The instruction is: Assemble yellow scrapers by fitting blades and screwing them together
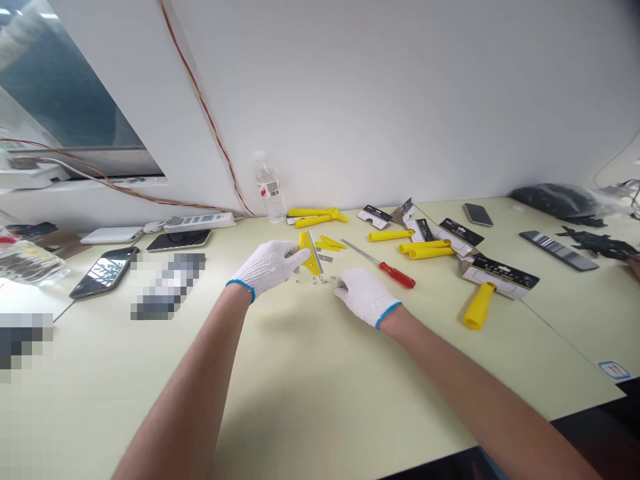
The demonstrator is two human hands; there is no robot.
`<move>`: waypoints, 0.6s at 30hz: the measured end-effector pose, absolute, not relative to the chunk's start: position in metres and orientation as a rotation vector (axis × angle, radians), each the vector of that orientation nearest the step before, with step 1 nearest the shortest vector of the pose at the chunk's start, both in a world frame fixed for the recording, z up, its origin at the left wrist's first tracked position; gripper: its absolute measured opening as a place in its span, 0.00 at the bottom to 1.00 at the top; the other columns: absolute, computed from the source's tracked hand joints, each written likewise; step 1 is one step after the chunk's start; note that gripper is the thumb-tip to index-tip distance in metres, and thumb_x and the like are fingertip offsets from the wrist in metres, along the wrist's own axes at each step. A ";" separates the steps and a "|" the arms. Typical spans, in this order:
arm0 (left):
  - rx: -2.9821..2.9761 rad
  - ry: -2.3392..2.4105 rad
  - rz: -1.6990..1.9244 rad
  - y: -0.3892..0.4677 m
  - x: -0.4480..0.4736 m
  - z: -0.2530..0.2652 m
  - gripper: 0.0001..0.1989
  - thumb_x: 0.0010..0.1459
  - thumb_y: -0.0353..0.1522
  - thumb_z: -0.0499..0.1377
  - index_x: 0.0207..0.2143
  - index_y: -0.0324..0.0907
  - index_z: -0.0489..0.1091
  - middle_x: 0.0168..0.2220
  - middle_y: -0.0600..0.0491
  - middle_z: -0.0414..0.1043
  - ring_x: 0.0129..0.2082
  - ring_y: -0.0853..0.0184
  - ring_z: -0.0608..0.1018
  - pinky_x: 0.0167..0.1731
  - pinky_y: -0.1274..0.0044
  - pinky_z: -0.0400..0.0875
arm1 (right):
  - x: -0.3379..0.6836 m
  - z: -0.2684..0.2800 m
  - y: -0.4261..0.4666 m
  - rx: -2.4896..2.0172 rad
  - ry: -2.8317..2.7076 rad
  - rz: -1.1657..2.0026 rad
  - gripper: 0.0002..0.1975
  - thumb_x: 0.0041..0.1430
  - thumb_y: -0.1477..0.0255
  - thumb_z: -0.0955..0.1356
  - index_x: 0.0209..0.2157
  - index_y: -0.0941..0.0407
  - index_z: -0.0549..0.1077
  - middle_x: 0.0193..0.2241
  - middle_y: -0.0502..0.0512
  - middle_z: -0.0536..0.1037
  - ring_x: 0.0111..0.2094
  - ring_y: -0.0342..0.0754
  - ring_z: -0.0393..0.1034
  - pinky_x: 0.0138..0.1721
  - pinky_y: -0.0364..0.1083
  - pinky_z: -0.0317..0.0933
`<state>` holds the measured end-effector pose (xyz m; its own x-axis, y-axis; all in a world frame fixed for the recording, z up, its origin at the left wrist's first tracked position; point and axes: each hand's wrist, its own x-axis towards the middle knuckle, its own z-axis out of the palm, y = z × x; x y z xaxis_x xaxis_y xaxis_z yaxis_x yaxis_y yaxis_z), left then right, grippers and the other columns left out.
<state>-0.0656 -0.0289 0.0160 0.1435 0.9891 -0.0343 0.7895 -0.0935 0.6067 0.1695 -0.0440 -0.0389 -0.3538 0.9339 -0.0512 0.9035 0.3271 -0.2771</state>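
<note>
White knit gloves with blue cuffs cover both hands. My left hand [274, 264] pinches a yellow scraper head [310, 255] with a metal blade along its right edge, raised and tilted over the table. Several small screws [321, 281] lie just below it. Close to their right, my right hand [361, 293] rests low at the tabletop with fingers curled together; whatever they hold is hidden. Behind the scraper head are loose yellow pieces [333, 243] and a flat metal blade [325, 258]. A red-handled screwdriver [399, 275] lies beyond my right hand.
Yellow handles [431, 249] and black-and-white cards [501, 273] are spread to the right. A water bottle [271, 190] stands by the wall, near more yellow handles [317, 217]. Phones [104, 272] and a power strip [201, 221] occupy the left. Black plastic bags [550, 202] lie far right.
</note>
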 end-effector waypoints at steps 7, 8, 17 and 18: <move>1.913 1.713 0.542 -0.032 -0.065 0.020 0.24 0.62 0.53 0.53 0.28 0.44 0.71 0.30 0.52 0.77 0.25 0.66 0.76 0.23 0.76 0.64 | 0.184 -0.047 -0.041 -1.444 -2.576 0.342 0.37 0.69 0.49 0.51 0.35 0.59 0.82 0.36 0.61 0.78 0.36 0.40 0.72 0.38 0.42 0.62; 1.913 1.712 0.544 -0.032 -0.065 0.020 0.25 0.62 0.54 0.53 0.28 0.44 0.71 0.30 0.52 0.77 0.25 0.66 0.76 0.23 0.76 0.64 | 0.187 -0.045 -0.042 -1.429 -2.583 0.349 0.37 0.69 0.49 0.52 0.35 0.58 0.82 0.36 0.61 0.78 0.37 0.40 0.73 0.39 0.42 0.63; 1.906 1.699 0.534 -0.031 -0.064 0.019 0.24 0.62 0.53 0.54 0.27 0.44 0.71 0.30 0.53 0.78 0.26 0.66 0.78 0.24 0.76 0.65 | 0.213 -0.042 -0.044 -1.523 -2.395 0.394 0.22 0.63 0.52 0.64 0.42 0.52 0.81 0.42 0.60 0.78 0.38 0.44 0.75 0.34 0.41 0.63; 1.908 1.700 0.531 -0.031 -0.064 0.019 0.24 0.62 0.53 0.54 0.27 0.44 0.70 0.30 0.53 0.77 0.26 0.66 0.77 0.23 0.76 0.65 | 0.214 -0.044 -0.044 -1.541 -2.393 0.378 0.22 0.62 0.51 0.64 0.42 0.52 0.81 0.42 0.61 0.78 0.37 0.44 0.75 0.34 0.42 0.63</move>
<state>-0.0635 -0.0309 0.0187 0.1335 0.9896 -0.0533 0.7835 -0.0725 0.6171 0.2143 -0.0436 -0.0443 -0.3979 0.9136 0.0836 0.8433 0.4001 -0.3588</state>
